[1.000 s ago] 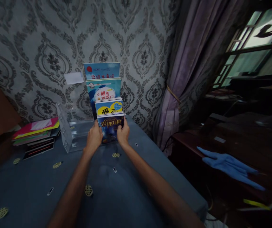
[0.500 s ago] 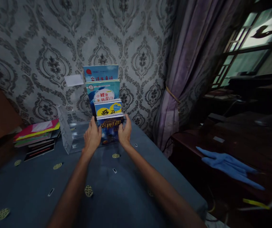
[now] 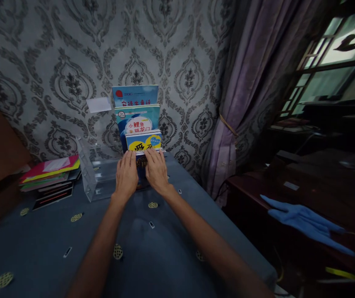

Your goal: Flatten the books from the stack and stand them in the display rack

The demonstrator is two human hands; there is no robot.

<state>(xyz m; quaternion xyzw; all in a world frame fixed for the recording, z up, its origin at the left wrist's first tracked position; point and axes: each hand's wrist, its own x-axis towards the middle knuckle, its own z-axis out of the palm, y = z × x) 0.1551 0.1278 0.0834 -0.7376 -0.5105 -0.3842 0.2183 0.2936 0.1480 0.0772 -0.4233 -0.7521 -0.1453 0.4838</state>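
Observation:
Several children's books stand upright in stepped rows on the right part of a clear acrylic rack (image 3: pixel 87 176). At the back is a blue book (image 3: pixel 137 94), then a teal book (image 3: pixel 137 116), then a blue-and-yellow book (image 3: pixel 134 143). In front stands a dark blue book (image 3: pixel 141 165), largely covered by my hands. My left hand (image 3: pixel 127 174) lies flat against the left half of its cover, fingers straight, tips at the top edge. On the right half, my right hand (image 3: pixel 157 169) rests likewise, fingertips along the top edge.
Left of the rack lies a pile of coloured folders and books (image 3: pixel 51 176), beside a brown box (image 3: pixel 0 149). A white card (image 3: pixel 98 104) stands above the rack. Patterned wall and a tied curtain (image 3: pixel 224 136) border the table. Rightward, a blue glove (image 3: pixel 304 221) lies on a dark surface.
Both hands have shifted from the side edges of the dark blue book onto its front, with fingertips now at its top edge. The books look unmoved; the view has shifted slightly.

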